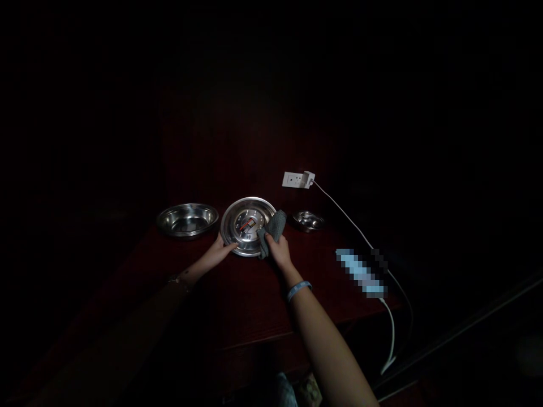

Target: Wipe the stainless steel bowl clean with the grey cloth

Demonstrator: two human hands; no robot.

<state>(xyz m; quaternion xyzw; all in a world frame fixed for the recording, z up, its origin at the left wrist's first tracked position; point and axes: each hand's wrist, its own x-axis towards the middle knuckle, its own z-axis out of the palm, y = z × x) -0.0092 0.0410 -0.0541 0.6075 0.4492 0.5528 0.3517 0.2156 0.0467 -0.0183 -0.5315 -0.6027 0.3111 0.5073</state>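
A shiny round metal plate (231, 221) with a raised rim is tilted up toward me, a red and dark label at its centre. My left hand (217, 252) grips its lower left edge, thumb over the rim. A grey-green cloth (275, 224) is pinched in my right hand (279, 249), which presses it on the plate's right side. The cloth hides that part of the rim, and the fingers beneath the plate are out of sight.
On the dark red table (241, 305) a larger metal basin (187, 219) stands at left and a small metal bowl (308, 221) at right. A white wall socket (292, 180) has a plug and a white cable (348, 213) running down to a pixelated bright object (360, 272).
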